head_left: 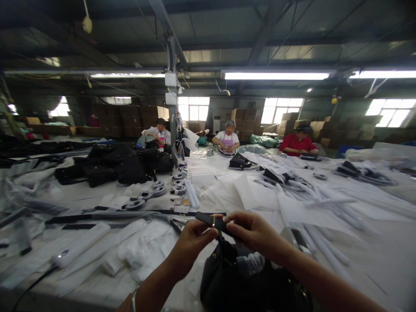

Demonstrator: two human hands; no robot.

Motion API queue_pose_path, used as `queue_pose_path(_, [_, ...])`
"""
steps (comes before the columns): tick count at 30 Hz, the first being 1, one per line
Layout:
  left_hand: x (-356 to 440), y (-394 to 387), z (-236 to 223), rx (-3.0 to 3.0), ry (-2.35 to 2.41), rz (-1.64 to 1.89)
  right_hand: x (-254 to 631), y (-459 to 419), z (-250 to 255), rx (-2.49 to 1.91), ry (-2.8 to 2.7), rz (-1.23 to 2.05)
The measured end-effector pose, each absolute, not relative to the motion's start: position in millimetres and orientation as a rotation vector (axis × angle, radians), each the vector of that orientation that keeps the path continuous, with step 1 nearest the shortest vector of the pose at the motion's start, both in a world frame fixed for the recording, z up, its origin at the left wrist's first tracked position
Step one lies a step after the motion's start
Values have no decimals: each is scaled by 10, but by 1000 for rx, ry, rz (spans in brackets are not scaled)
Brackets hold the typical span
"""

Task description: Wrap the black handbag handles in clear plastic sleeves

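Note:
A black strap (204, 218) with a gold-coloured buckle (213, 221) is stretched between my two hands, above a black handbag (234, 281). My left hand (195, 238) pinches the strap at the buckle's left side, thumb in front. On the right side, my right hand (250, 227) grips the strap between thumb and fingers. The bag rests on the table close to me, partly under my right forearm. Clear crumpled plastic (251, 263) shows at the bag's opening.
Black bags (120, 162) are heaped at the left. Coiled wrapped straps (158, 189) lie mid-table near a post (171, 117). White paper sheets (247, 190) and foam tubes (328, 249) cover the right. A white corded device (82, 245) lies front left. Several people sit across the table.

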State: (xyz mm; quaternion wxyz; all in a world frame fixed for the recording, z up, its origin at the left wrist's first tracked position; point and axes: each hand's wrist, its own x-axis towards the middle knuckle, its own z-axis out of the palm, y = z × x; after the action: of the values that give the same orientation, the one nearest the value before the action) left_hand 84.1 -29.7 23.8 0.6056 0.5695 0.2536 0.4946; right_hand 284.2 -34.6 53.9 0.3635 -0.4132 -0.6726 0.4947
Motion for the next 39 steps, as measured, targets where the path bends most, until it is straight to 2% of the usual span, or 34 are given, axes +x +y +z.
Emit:
queue_pose_path(4, [1011,-295,306,1333,577,1170,2656,-315,622,-1055,-1706,996])
queue_pose_path(11, [1041,-192,368,1545,766,1263,2694,-425,873,-1225,-2099,109])
queue_pose_path(14, [1115,-178,318,1681,860,1247,2646,-428,889,-1076,-2218,10])
queue_pose_path(17, [1193,-187,331,1687,852,1202,2593,-377,975,-980,-2178,162])
queue_pose_path(22, [1204,-211,464,1517,722,1019,2748,-257,1348,-794,-1525,752])
queue_pose_path(27, [1182,-209,469,1512,761,846,3258,-45,1591,-530,-1021,751])
queue_pose_path(30, [1207,-177,384,1559,813,896,3459,5,1415,-562,-818,754])
queue_pose_path(32, [1245,-149,324,1612,847,941,3455,-58,1179,-647,-807,893])
queue_pose_path(36, [1320,-114,274,1773,884,977,3254,-327,703,-830,-1088,1173])
queue_pose_path(39, [1332,-114,281,1869,895,994,3153,-477,533,-1062,-1265,1118])
